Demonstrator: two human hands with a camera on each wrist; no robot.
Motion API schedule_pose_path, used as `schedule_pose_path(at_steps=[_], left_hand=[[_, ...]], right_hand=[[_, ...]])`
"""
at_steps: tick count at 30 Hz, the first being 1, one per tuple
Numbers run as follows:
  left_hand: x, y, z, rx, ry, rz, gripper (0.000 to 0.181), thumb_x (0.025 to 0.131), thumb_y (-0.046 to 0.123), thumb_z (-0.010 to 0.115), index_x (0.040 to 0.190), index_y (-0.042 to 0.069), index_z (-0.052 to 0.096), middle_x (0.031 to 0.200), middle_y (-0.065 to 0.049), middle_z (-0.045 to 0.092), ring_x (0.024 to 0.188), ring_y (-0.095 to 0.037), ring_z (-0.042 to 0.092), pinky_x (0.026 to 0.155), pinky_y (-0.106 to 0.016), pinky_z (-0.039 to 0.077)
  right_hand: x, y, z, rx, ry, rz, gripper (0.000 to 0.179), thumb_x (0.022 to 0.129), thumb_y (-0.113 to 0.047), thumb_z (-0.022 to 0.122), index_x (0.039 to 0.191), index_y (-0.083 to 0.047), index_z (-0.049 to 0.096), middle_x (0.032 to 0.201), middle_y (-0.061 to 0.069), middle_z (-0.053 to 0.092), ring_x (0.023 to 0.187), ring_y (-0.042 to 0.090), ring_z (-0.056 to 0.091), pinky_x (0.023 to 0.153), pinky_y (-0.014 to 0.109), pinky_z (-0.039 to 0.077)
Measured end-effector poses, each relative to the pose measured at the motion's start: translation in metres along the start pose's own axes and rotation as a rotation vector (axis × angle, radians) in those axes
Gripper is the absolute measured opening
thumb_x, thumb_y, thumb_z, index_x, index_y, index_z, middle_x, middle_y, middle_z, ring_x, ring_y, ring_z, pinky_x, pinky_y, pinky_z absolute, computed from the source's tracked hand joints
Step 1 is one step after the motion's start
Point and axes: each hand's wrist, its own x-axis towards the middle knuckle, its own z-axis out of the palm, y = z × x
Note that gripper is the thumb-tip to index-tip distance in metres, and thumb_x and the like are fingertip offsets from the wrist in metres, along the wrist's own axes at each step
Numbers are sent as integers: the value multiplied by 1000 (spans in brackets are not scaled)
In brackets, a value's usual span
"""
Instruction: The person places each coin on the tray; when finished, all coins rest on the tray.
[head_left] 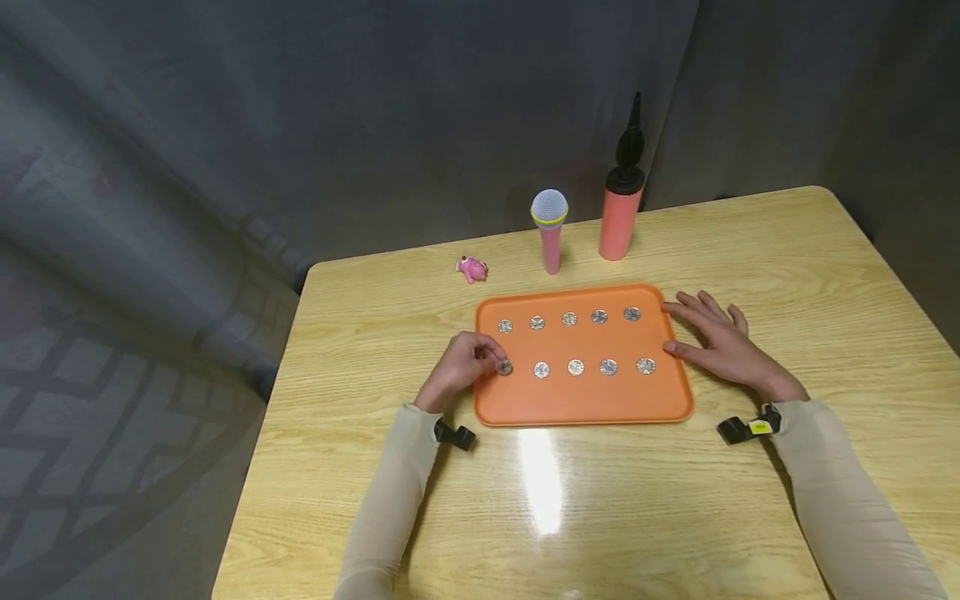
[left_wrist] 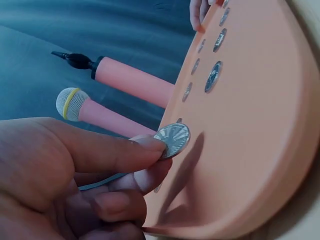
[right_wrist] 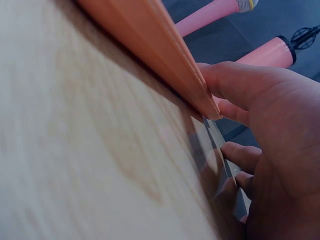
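Observation:
Between thumb and fingers, my left hand [head_left: 467, 363] pinches a silver coin [left_wrist: 175, 140] above the lower left part of an orange tray [head_left: 570, 404]. In the left wrist view the coin is tilted, its shadow falling on the tray. Several other silver coins lie in two rows on the tray, among them a front-row coin [head_left: 542, 369] and a back-row coin [head_left: 537, 322]. My right hand [head_left: 723, 346] is at the tray's right edge, fingers spread, with the thumb and a fingertip at the rim. The right wrist view shows its other fingers beyond the tray, near the tabletop.
Behind the tray are a pink toy microphone [head_left: 551, 246], a pink pump [head_left: 618, 225] with a black nozzle, and a small pink figure [head_left: 472, 268]. All stand or lie on the wooden table [head_left: 360, 358]. A dark curtain [head_left: 450, 125] hangs behind the table.

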Motion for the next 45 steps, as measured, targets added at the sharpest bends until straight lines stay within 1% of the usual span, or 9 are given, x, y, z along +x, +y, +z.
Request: schedule_pose_path(at_steps=[4, 9, 18, 24, 29, 37, 41, 45], left_hand=[[0, -2, 2, 17, -8, 3, 10, 88, -8, 65, 89, -2, 74, 85, -15, 74, 71, -11, 62, 64, -20, 50], [1, -2, 4, 75, -6, 11, 10, 88, -8, 65, 89, -2, 73, 83, -15, 72, 70, -10, 60, 64, -19, 50], [-1, -1, 8, 171, 10, 74, 9, 85, -9, 67, 86, -3, 73, 80, -14, 72, 67, -8, 57, 61, -17, 47], [-3, 1, 9, 218, 23, 79, 5, 84, -5, 73, 87, -1, 74, 77, -11, 68, 67, -9, 54, 62, -17, 44], [-4, 1, 10, 280, 42, 103, 6, 83, -1, 77, 87, 2, 74, 78, -9, 67, 69, -9, 54, 64, -17, 43], [-4, 0, 11, 364, 52, 101, 5, 84, 5, 78, 88, 5, 75, 81, -7, 66, 74, -11, 54, 67, -21, 42], [-5, 0, 11, 378, 47, 101, 4, 85, 6, 77, 88, 6, 75, 81, -6, 65, 74, -12, 54, 68, -21, 42], [-5, -1, 10, 353, 28, 113, 5, 85, 6, 78, 89, 6, 74, 82, -5, 64, 74, -11, 53, 67, -20, 42]], right_hand=[[-1, 0, -1, 0, -1, -3, 67, 95, -29, 66, 154, -11, 38, 163, 31, 18, 154, 51, -2, 113, 71, -17], [-1, -1, -1, 4, -1, -7, 67, 95, -28, 67, 153, -10, 38, 163, 32, 18, 153, 52, -2, 113, 71, -17], [0, -1, -1, 4, 1, -5, 67, 95, -28, 67, 153, -10, 38, 163, 32, 18, 153, 52, -1, 113, 71, -16], [0, -1, -1, 5, -2, -9, 67, 95, -28, 67, 153, -10, 38, 163, 32, 18, 153, 52, -2, 113, 71, -17], [0, -1, -1, -1, -1, -7, 67, 95, -28, 66, 153, -10, 38, 163, 32, 18, 153, 52, -1, 113, 72, -16], [0, -1, -1, 2, -5, -7, 67, 96, -28, 66, 153, -9, 38, 162, 32, 18, 153, 53, -1, 112, 72, -16], [0, -1, -1, 0, -5, -7, 67, 96, -28, 66, 153, -9, 38, 163, 32, 18, 153, 52, -2, 113, 72, -17], [0, 0, -1, -2, -9, -5, 67, 96, -29, 66, 153, -10, 37, 163, 32, 17, 153, 52, -3, 113, 72, -18]])
